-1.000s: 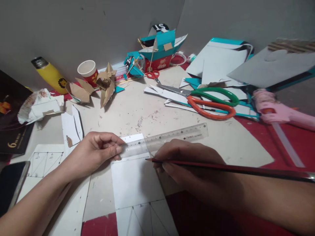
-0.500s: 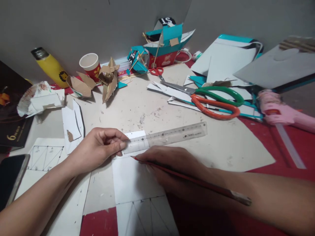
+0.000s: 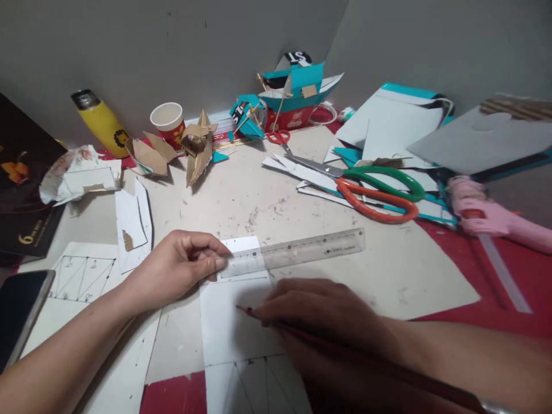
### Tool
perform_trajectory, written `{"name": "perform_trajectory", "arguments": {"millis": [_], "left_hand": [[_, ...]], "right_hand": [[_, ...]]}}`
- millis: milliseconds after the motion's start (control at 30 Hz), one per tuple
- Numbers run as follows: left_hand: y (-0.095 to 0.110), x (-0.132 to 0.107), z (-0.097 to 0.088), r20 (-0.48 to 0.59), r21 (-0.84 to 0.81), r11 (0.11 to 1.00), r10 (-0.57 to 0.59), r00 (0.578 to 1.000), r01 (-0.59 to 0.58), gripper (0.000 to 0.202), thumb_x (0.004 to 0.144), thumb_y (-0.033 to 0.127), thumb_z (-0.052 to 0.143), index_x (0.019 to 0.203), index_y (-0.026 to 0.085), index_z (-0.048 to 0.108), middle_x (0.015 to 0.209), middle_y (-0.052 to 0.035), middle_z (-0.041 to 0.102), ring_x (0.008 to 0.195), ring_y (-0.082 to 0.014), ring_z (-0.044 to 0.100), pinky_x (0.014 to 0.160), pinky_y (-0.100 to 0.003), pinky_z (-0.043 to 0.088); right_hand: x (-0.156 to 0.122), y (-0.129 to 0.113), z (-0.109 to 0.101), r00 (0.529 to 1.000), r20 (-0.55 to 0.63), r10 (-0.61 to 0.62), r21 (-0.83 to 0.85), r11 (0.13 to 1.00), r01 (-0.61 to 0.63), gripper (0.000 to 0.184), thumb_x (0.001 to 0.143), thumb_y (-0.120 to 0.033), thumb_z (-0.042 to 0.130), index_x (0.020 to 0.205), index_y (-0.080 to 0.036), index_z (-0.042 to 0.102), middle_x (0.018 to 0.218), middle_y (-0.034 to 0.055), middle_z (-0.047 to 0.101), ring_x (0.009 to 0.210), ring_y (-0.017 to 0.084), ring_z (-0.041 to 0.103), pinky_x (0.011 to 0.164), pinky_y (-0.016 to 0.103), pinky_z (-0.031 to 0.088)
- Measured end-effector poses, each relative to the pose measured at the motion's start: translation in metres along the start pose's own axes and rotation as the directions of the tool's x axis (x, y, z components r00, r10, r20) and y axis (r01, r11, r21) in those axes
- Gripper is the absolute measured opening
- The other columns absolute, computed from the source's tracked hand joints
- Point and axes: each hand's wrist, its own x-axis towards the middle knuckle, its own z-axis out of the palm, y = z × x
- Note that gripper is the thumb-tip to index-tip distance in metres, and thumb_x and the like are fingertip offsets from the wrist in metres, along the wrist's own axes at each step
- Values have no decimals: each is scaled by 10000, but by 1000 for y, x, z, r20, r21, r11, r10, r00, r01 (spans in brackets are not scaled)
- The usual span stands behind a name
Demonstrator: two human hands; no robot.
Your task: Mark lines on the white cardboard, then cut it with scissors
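Pencil [image 3: 255, 314] and right hand [image 3: 319, 322] have dropped from the ruler [image 3: 297, 251] toward the surface's [image 3: 388, 270] near edge, fingers closed round it, tip on the card [image 3: 228, 333]. Left hand [image 3: 181, 270] fingers pinch the ruler's end. Card's near part is ruled; its middle looks still to do.

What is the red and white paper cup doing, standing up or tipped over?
Upright. The red and white paper cup stands with its round open mouth facing up.

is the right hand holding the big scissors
No, the right hand grips a red pencil, while the green-and-orange scissors lie untouched farther back on the table.
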Motion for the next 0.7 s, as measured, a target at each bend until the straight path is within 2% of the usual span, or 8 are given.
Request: {"name": "perform_trajectory", "arguments": {"millis": [233,367,433,567,700], "left_hand": [[-3,0,-3,5,5,1000,0,1000,0,197,802,354,692,878,180,745,609,7,582,571,-110,473,515,-214,355],[-4,-1,-5,12,32,999,-14,1000,13,196,817,371,692,896,201,749,625,6,600,598,-110,489,545,-208,367],[-4,-1,-6,7,42,999,-23,1000,23,196,817,380,696,898,210,750,627,7,604,605,-110,494,555,-206,372],[-5,-1,-7,-7,59,998,-32,999,32,201,817,396,703,907,223,750,637,10,612,609,-110,501,562,-205,384],[-5,0,-8,5,84,996,-21,1000,21,205,823,406,701,898,222,748,656,5,624,636,-118,520,588,-213,402]], "right_hand": [[-5,5,2,996,84,-26,-22,999,28,209,838,-93,532,1018,-172,603,800,43,690,656,120,614,587,208,468],[-6,9,-6,950,303,-78,27,997,73,227,875,-105,567,1095,-104,623,895,86,691,737,138,619,632,227,473],[-4,7,-10,930,362,-63,19,998,60,231,874,-89,580,1097,-68,639,898,100,693,759,155,618,663,247,482],[0,0,-13,922,384,-56,-12,998,65,236,846,-74,608,1075,-46,659,907,103,709,752,162,614,668,257,490],[2,-4,-14,911,410,-53,-32,997,72,212,872,-47,566,1062,-56,661,924,103,716,762,149,619,691,244,483]]}}
